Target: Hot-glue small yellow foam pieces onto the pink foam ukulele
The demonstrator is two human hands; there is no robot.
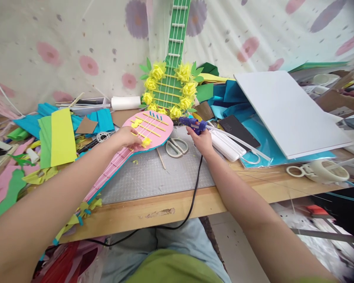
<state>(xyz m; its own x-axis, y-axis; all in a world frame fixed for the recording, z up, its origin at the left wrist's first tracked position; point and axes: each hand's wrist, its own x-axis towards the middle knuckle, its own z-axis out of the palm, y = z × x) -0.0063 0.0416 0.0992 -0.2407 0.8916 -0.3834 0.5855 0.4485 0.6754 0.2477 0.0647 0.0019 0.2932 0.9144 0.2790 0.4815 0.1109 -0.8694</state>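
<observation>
A pink paper guitar [129,122] with a blue edge, yellow strips and white strings lies slanted on the grey cutting mat [191,169]. My left hand [126,138] reaches over its body, fingers closed at a small yellow paper flower [146,141]; the fingertips are partly hidden. Another yellow paper piece [136,123] sits on the pink face. My right hand [203,140] is wrapped round a blue hot glue gun [194,124], its nozzle pointing left toward the guitar. Between the hands lie scissors [177,147] and a thin wooden stick [161,158].
Behind stands a green paper guitar [169,92] ringed with yellow flowers. Crepe paper scraps [63,137] crowd the left. A white board [289,110], a black flat box [238,133] and a tape roll [332,171] lie right. The black cord [194,192] hangs over the table edge.
</observation>
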